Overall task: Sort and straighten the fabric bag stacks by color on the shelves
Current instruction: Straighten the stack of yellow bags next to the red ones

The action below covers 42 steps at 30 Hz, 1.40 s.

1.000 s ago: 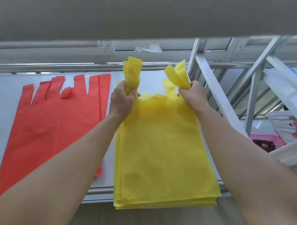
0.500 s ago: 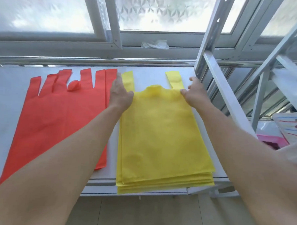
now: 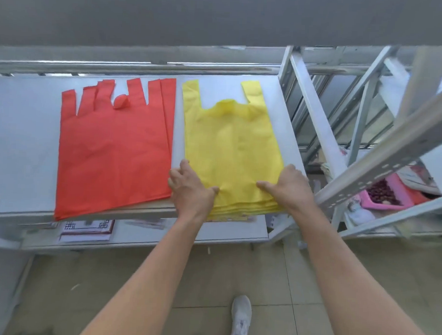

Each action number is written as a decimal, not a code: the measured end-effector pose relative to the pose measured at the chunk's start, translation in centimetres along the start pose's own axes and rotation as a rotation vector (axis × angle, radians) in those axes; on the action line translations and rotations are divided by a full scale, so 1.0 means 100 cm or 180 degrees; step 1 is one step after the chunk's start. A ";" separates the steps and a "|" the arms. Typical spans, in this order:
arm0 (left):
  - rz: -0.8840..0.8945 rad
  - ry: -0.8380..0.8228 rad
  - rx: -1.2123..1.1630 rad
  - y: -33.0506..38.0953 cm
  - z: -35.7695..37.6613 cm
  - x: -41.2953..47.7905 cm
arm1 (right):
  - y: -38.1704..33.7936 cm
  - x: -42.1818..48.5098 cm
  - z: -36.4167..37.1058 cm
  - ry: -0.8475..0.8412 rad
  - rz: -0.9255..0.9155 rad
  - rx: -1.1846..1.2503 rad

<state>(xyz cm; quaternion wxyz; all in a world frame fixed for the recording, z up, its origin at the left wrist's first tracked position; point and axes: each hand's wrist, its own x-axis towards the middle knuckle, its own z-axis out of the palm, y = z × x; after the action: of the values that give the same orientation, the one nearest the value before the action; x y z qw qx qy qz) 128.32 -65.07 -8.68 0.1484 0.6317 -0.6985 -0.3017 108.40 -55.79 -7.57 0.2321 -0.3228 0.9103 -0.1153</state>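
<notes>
Squaring yellow stack [image 3: 231,147] on shelf [image 3: 26,133]: left hand [image 3: 191,188], right hand [image 3: 290,188] press near corners, fingers [image 3: 176,175] spread, gripping nothing. Next, probably: straighten red stack [image 3: 114,150].

Small stockroom, slotted-angle metal racks [image 3: 382,169], red bag stack [image 3: 114,150] beside yellow bag stack [image 3: 231,142] on a shelf [image 3: 21,133], tiled floor [image 3: 235,274]

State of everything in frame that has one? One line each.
yellow bag stack: flat on shelf, near edges fanned
red bag stack: flat, skewed, handles uneven, untouched
left hand: presses yellow bag stack's left edge, thumb on top
right hand: presses its right edge, thumb on top
pink tray: holds dark items
</notes>
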 end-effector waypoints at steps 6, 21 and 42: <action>0.0358 -0.0359 -0.0465 0.002 -0.024 0.009 | 0.011 -0.013 -0.016 -0.0249 -0.0061 0.1442; 0.0807 0.0328 -0.0177 -0.013 -0.022 0.010 | 0.025 -0.015 -0.017 0.0134 -0.0999 0.0835; 0.2551 -0.0535 0.1108 -0.014 -0.036 0.026 | 0.029 0.008 -0.024 -0.0165 -0.2397 -0.0274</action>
<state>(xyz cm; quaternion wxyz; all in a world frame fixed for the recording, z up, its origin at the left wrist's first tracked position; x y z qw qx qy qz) 131.09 -68.43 -7.20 0.0878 0.2999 -0.9382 -0.1485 105.18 -53.95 -6.83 0.1826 -0.6470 0.7258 -0.1460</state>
